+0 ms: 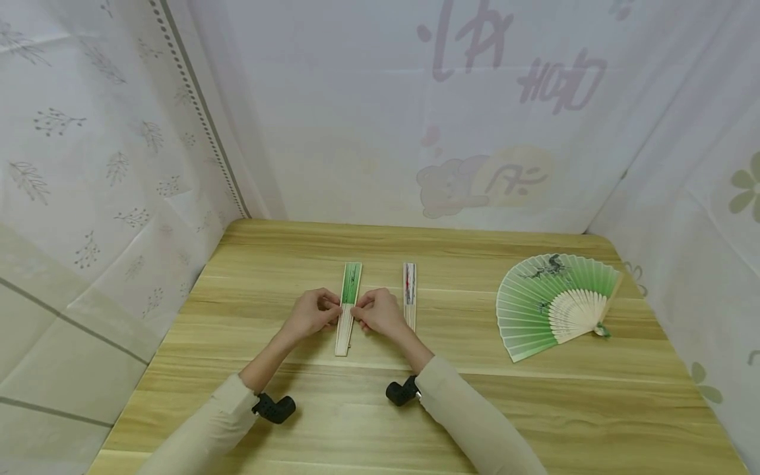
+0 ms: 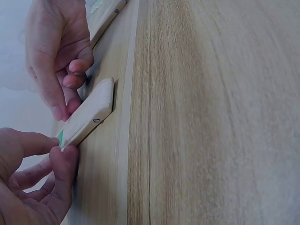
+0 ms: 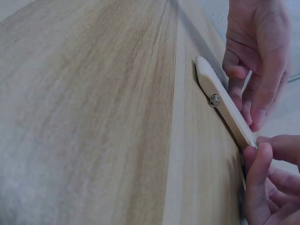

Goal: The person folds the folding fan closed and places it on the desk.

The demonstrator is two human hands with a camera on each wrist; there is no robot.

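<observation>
A folded hand fan (image 1: 345, 331) with a green upper part and pale ribs lies on the table, its pivot end toward me. My left hand (image 1: 311, 312) pinches its left edge near the middle between thumb and fingers. On the opposite edge, my right hand (image 1: 382, 312) pinches it likewise. The left wrist view shows the fan's pale ribs (image 2: 93, 105) and pivot pin, with the left fingertips (image 2: 55, 140) at the green part. From the right wrist, the fan (image 3: 227, 103) shows a metal pivot loop; the fingers partly hide its far end.
Just right of my right hand lies a second folded fan (image 1: 410, 290) with red and dark markings, its lower end partly covered by the wrist. A spread green fan (image 1: 558, 303) with a dark branch print lies farther right. Printed cloth (image 1: 356, 132) hangs behind the wooden table (image 1: 285, 257).
</observation>
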